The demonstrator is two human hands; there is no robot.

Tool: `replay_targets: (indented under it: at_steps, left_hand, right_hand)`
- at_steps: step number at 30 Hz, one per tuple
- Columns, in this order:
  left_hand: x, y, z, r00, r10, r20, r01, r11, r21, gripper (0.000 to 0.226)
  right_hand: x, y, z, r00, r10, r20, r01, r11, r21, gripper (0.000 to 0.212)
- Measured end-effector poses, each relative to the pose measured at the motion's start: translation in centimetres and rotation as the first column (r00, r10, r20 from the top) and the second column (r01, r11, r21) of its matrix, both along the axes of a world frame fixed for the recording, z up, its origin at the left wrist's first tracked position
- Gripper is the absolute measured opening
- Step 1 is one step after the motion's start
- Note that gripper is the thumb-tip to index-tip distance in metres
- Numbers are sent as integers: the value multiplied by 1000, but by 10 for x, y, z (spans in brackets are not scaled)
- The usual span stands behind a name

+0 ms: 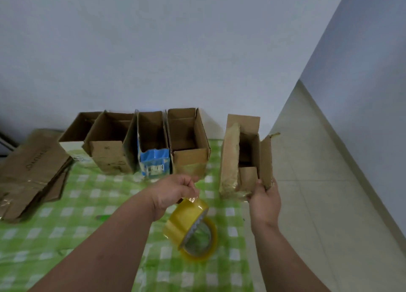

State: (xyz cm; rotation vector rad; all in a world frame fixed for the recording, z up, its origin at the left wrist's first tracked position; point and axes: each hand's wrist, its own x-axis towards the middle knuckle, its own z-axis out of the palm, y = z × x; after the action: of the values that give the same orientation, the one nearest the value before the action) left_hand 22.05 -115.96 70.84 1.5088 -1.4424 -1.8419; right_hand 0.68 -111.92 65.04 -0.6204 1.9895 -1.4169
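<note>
Risk 1: the tape roll (pixel 186 217) hangs in the air above the checked cloth (pixel 87 203), carried only by its own free strip (pixel 193 195). The roll's weight could peel more tape off, so it may drop or swing. The loose strip could also fold onto itself or stick to my fingers before it reaches cardboard.

Risk 2: the box (pixel 248 151) is held by one low corner at the right edge of the surface, partly over the tiled floor (pixel 318 203). Its flaps stand open and one side is coated in old, wrinkled tape. A one-corner hold gives little control, so the box may twist or slip toward the floor. I cannot tell whether its base rests on the surface or is lifted.

Risk 3: a swinging roll could knock the nearest of the four open boxes (pixel 186 142) standing in a row against the wall.

Left hand (pixel 173 191): fingers curled and closed, thumb and fingertips pinching the end of the strip. It touches nothing else.

Right hand (pixel 264 200): wrapped around the box's near bottom corner, thumb on the front face and fingers behind the side flap. The grip is partly closed, not a full fist.

Flattened cardboard (pixel 30 170) lies at far left, well apart from both hands.
</note>
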Motion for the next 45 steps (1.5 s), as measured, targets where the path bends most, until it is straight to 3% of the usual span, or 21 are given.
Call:
replay_targets:
  at_steps: [11, 17, 26, 32, 37, 41, 45]
  left_hand:
    - [-5, -53, -30, 965, 260, 21, -261, 965, 33, 26]
    - [14, -66, -33, 899, 436, 47, -434, 900, -46, 25]
    - [22, -75, -36, 906, 408, 111, -407, 913, -31, 27]
    - [17, -72, -49, 880, 441, 179, -441, 896, -39, 25]
    - [15, -72, -57, 839, 529, 128, -533, 846, -5, 22]
    - [12, -64, -63, 839, 534, 107, -538, 843, 15, 25]
    - [12, -54, -62, 843, 530, 90, -532, 846, 6, 26]
  right_hand:
    - [0, -69, -49, 957, 219, 189, -247, 959, 138, 17]
    - [25, -91, -55, 924, 349, 156, -370, 918, 141, 38]
    - [31, -128, -61, 868, 450, 209, -486, 856, 176, 59]
    - [31, -127, -66, 924, 379, 43, -378, 893, 244, 47]
    - [37, -125, -63, 923, 359, 136, -379, 909, 176, 61]
    - [37, -115, -62, 924, 357, 136, -375, 917, 139, 36]
    - [32, -103, -60, 903, 367, 223, -405, 901, 154, 66]
